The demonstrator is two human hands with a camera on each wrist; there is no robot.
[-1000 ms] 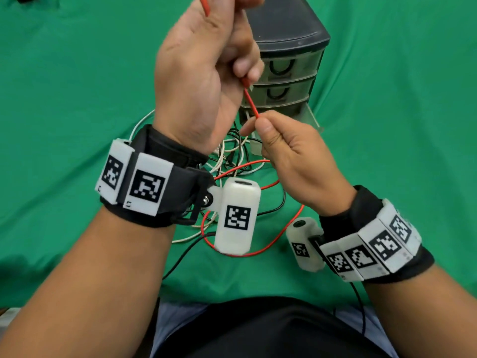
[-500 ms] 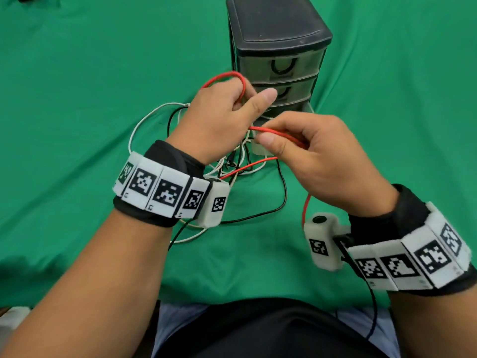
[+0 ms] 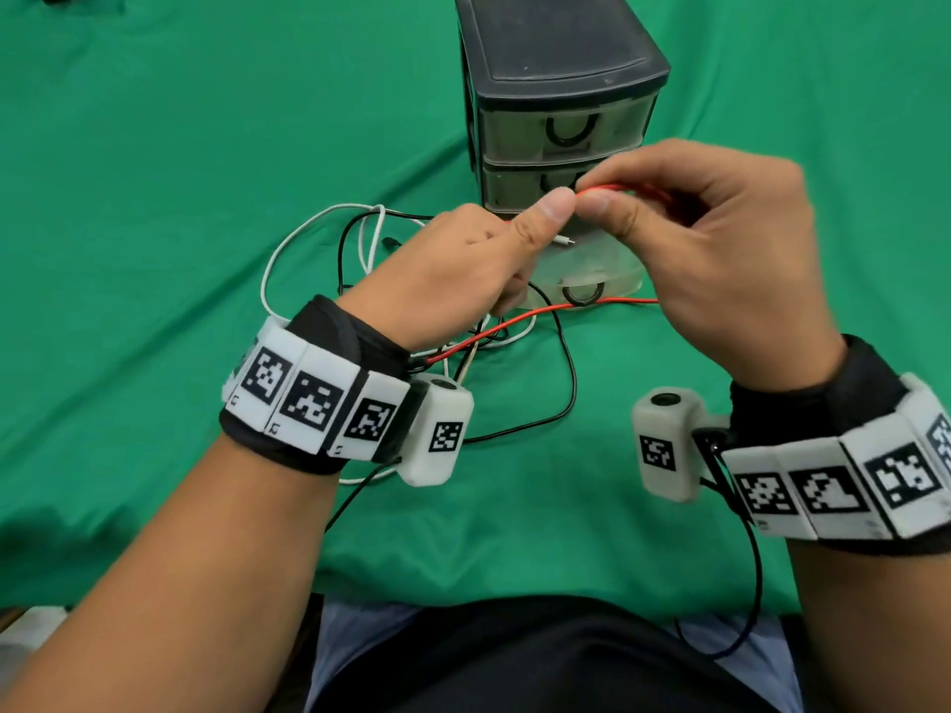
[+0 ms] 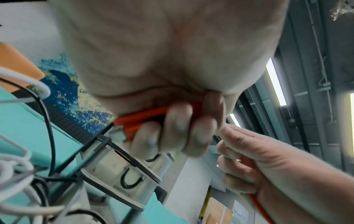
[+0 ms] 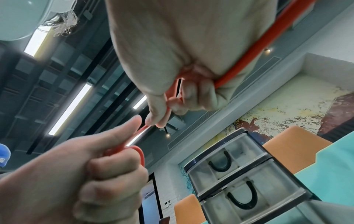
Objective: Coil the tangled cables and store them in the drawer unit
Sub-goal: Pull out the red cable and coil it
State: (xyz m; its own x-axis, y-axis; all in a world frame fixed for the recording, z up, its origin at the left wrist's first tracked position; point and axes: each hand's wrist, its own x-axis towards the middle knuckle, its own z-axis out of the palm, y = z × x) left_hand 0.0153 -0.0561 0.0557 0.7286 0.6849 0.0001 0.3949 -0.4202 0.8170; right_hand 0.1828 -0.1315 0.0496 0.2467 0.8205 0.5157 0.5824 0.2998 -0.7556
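1. Left hand (image 3: pixel 463 270) fist curled round red cable (image 3: pixel 520 321) loops; right hand (image 3: pixel 720 249) pinches same cable, raised before the drawer unit (image 3: pixel 561 95).
2. Bottom drawer (image 3: pixel 592 270) pulled out; contents unclear.
3. White cable (image 3: pixel 288 244) and black cable (image 3: pixel 568 373) tangled on green cloth (image 3: pixel 180 172).

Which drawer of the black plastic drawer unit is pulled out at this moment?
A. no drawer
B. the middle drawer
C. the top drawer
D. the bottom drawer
D: on the black plastic drawer unit, the clear bottom drawer sticks out toward the person, while the two drawers above it sit flush in the frame.
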